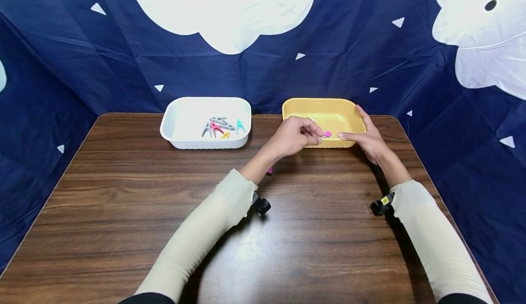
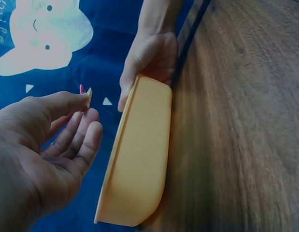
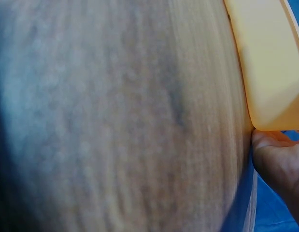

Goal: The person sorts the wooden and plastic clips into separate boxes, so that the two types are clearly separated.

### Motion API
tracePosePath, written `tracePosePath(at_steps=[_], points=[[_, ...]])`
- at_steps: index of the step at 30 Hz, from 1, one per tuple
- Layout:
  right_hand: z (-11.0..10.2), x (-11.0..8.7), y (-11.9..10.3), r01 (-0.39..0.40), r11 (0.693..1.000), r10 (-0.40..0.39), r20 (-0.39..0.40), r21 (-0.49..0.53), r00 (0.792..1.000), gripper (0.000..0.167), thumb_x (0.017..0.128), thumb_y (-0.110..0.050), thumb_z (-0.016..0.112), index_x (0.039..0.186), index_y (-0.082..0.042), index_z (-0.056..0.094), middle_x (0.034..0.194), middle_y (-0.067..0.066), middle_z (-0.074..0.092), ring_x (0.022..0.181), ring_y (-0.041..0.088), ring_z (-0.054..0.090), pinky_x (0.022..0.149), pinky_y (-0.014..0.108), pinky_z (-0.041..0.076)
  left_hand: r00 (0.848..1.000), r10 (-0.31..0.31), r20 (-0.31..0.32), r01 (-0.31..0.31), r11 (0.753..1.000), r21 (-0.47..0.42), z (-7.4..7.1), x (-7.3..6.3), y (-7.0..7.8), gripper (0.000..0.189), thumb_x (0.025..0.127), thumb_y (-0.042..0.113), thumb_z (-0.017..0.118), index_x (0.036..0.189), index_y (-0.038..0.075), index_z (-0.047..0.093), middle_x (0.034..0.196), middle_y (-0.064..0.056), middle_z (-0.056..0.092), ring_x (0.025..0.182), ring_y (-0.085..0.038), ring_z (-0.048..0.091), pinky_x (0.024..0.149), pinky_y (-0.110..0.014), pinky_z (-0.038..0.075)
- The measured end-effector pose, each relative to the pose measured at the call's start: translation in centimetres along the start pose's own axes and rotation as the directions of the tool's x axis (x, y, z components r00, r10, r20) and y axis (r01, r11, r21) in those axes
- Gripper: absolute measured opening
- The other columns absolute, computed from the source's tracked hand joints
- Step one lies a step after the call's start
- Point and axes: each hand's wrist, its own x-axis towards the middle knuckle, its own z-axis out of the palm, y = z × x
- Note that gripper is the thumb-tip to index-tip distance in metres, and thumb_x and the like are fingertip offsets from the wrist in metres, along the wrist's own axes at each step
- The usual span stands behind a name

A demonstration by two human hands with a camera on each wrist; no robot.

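Note:
My left hand [image 1: 293, 137] is over the front of the yellow tub [image 1: 324, 144]. Between thumb and fingertip it pinches a small clothespin [image 2: 88, 97], beige with a pink piece [image 1: 327, 134]; the fingers hide much of it. My right hand [image 1: 371, 142] grips the tub's right end, thumb over the rim and fingers along the outer side. In the left wrist view, the clothespin is off the rim on the left. A small pale thing [image 1: 314, 120] shows inside the tub, partly behind the left hand.
To the left stands a white tub [image 1: 174, 135] with several plastic clothespins [image 1: 222, 123] in grey, red, teal and yellow. A small pink thing [image 1: 270, 170] lies on the wooden table [image 1: 123, 194] beside my left wrist. A dark blue cloth [image 1: 349, 66] hangs behind both tubs.

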Motion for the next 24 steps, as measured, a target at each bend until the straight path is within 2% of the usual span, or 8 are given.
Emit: tracePosePath(at_steps=[6, 10, 20, 24], points=[[0.0, 0.0, -0.1, 0.006, 1.000, -0.006, 0.001, 0.003, 1.000, 0.121, 0.098, -0.002, 0.084, 0.184, -0.034, 0.006, 0.193, -0.002, 0.003, 0.174, 0.024, 0.023, 0.134, 0.022, 0.036, 0.999, 0.011, -0.036, -0.012, 1.000, -0.025, -0.4, 0.4, 0.2, 0.009, 0.098, 0.006, 0.087, 0.107, 0.005, 0.088, 0.100, -0.009, 0.085, 0.080, -0.010, 0.067, 0.072, -0.021, 0.054], [0.0, -0.1, 0.0, 0.005, 1.000, -0.005, 0.003, -0.007, 1.000, 0.121, 0.098, -0.003, 0.085, 0.184, -0.035, 0.005, 0.193, -0.003, 0.003, 0.174, 0.022, 0.022, 0.135, 0.022, 0.034, 0.998, 0.008, -0.055, -0.009, 1.000, -0.030, -0.7, 0.6, 0.4, 0.009, 0.098, 0.005, 0.086, 0.107, 0.005, 0.088, 0.098, -0.009, 0.083, 0.082, -0.011, 0.068, 0.074, -0.021, 0.055], [-0.1, 0.0, -0.1, 0.003, 1.000, -0.003, -0.001, -0.015, 1.000, 0.122, 0.098, -0.004, 0.086, 0.184, -0.035, 0.005, 0.193, -0.003, 0.003, 0.175, 0.022, 0.020, 0.141, 0.030, 0.027, 0.995, -0.019, -0.095, 0.010, 0.996, -0.093, -1.0, 1.2, 0.2, 0.010, 0.098, 0.003, 0.086, 0.109, 0.002, 0.087, 0.098, -0.012, 0.083, 0.080, -0.009, 0.067, 0.073, -0.020, 0.056], [-0.1, -0.1, 0.0, 0.003, 1.000, -0.003, 0.001, -0.014, 1.000, 0.122, 0.098, -0.004, 0.086, 0.184, -0.035, 0.005, 0.193, -0.003, 0.003, 0.175, 0.022, 0.019, 0.143, 0.033, 0.022, 0.993, -0.039, -0.113, 0.024, 0.992, -0.127, -1.2, 1.6, 0.2, 0.011, 0.098, 0.002, 0.086, 0.109, 0.001, 0.087, 0.096, -0.010, 0.083, 0.079, -0.009, 0.068, 0.075, -0.024, 0.059]])
